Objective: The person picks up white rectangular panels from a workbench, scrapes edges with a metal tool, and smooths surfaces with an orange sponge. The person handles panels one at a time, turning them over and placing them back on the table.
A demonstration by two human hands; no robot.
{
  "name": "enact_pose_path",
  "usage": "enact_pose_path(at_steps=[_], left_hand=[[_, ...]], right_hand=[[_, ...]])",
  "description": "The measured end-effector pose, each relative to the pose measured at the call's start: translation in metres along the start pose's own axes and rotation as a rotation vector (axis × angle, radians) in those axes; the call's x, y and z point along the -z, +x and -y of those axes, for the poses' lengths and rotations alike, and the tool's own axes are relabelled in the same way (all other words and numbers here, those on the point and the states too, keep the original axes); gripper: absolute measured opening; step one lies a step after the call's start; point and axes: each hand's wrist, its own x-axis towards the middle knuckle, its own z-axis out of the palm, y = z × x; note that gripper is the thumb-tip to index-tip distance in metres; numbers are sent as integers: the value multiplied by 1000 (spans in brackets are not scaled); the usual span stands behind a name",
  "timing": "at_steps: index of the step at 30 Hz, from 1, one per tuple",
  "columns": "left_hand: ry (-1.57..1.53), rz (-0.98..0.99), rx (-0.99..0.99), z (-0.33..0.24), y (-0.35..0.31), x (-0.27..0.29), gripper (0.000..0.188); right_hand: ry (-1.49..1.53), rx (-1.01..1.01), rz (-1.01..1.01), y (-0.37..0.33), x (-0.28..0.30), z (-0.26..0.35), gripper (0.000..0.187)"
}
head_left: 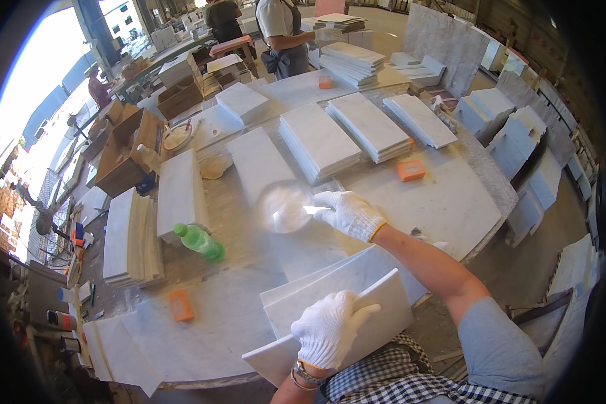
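Observation:
My left hand [327, 328], in a white knit glove, grips the upper edge of a white marble tile [374, 316] that is tilted up near my body. More marble tiles [303, 286] lie behind it, partly hidden. Ahead, my right hand [349, 214], gloved too, is closed on a small pale scraper [311, 210]. The scraper's end reaches the right side of a round dish [262, 219] with white paste in it. This spot looks hazy, so I cannot tell whether scraper and paste touch.
A green plastic bottle [200, 242] lies on its side left of the dish. Orange blocks [180, 306] sit about the table. Stacked marble tiles [320, 140] stand beyond and to the left [131, 236]. Cardboard boxes [129, 149] are at far left. A person [286, 34] stands across the table.

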Motion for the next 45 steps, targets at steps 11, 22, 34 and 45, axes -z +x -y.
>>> enact_pose_path(at_steps=[11,22,34,45], left_hand=[[-11,60,13,2,3,3,46],[-15,144,67,0,4,10,48],[27,61,41,-5,-2,9,43],[56,-161,-98,-8,-13,8,38]], right_hand=[[310,-272,-45,-2,11,-14,27],[576,-453,13,9,-1,-20,29],[583,-431,17,-11,21,-12,26],[586,-510,-50,-168,120,9,27]])
